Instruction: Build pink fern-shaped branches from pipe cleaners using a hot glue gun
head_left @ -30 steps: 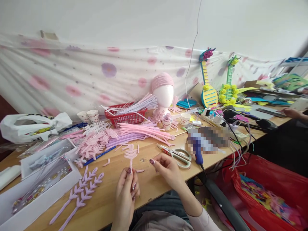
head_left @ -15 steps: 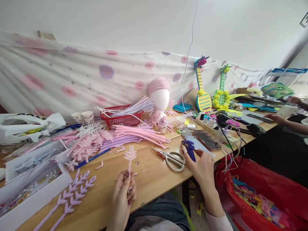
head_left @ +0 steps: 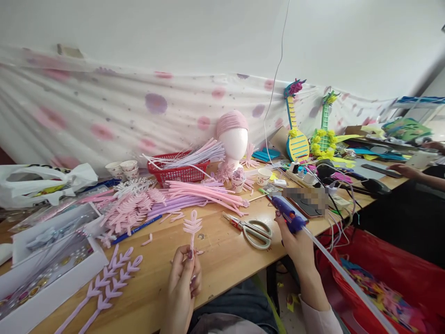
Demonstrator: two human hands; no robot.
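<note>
Pinching the pink sprig (head_left: 193,225) in the left hand (head_left: 183,274) over the worktop's (head_left: 227,266) front edge, and gripping the purple glue gun (head_left: 287,213) in the right hand (head_left: 299,245) near that edge, the hands might knock the scissors (head_left: 240,225) if the gun swings too low.

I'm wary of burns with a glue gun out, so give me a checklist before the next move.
1. Left hand pinching the pink pipe-cleaner sprig by its stem: ok.
2. Right hand around the blue glue gun: ok.
3. Nozzle pointing away from both hands: ok.
4. Scissors apart from both hands: ok.
5. Tabletop free of scraps: not ok, a pink offcut lies there.
6. Glue gun heated: cannot tell.
</note>
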